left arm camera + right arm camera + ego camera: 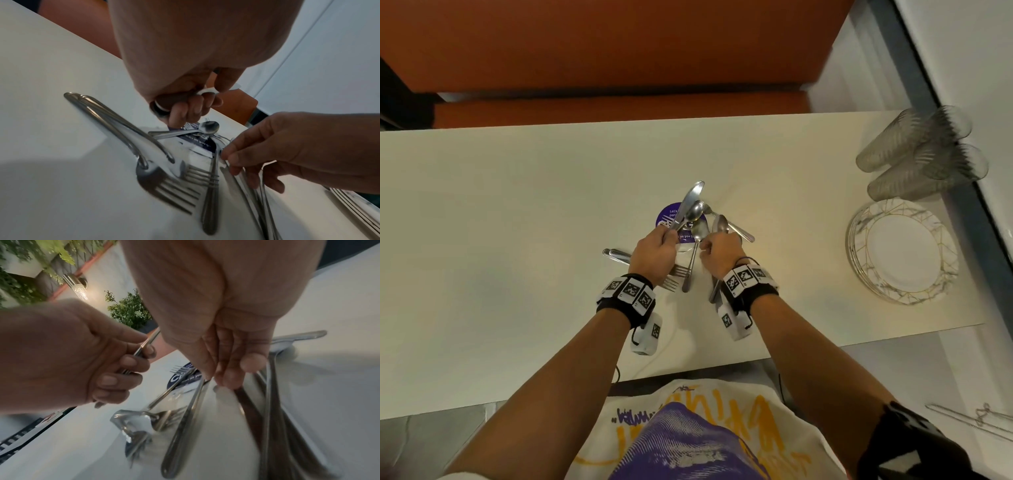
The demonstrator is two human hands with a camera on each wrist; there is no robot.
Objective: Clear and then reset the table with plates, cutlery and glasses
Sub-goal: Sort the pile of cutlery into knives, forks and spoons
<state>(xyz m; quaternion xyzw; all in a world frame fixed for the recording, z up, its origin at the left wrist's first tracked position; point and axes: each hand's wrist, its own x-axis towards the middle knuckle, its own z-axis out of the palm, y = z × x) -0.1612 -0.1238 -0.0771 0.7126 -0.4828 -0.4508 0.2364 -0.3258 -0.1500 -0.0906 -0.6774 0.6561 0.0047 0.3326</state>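
A pile of steel cutlery lies at the middle of the cream table point(517, 205). My left hand point(666, 236) grips a knife point(690, 198) by its handle, blade pointing away from me. My right hand point(710, 240) pinches a bundle of handles, with a spoon bowl point(720, 224) sticking out beyond the knuckles. Between the hands lie two forks point(676, 275) and a loose spoon point(697, 229). The left wrist view shows fingers point(185, 110) curled round the knife handle and the forks point(164, 175) flat on the table. In the right wrist view, fingertips point(226, 376) squeeze several long handles point(267, 418).
A stack of white plates with gold lines point(900, 253) sits at the right end of the table. Behind it, several ribbed glasses point(921, 154) stand close together. A round purple sticker point(671, 219) lies under the cutlery. An orange bench point(619, 102) runs along the far side.
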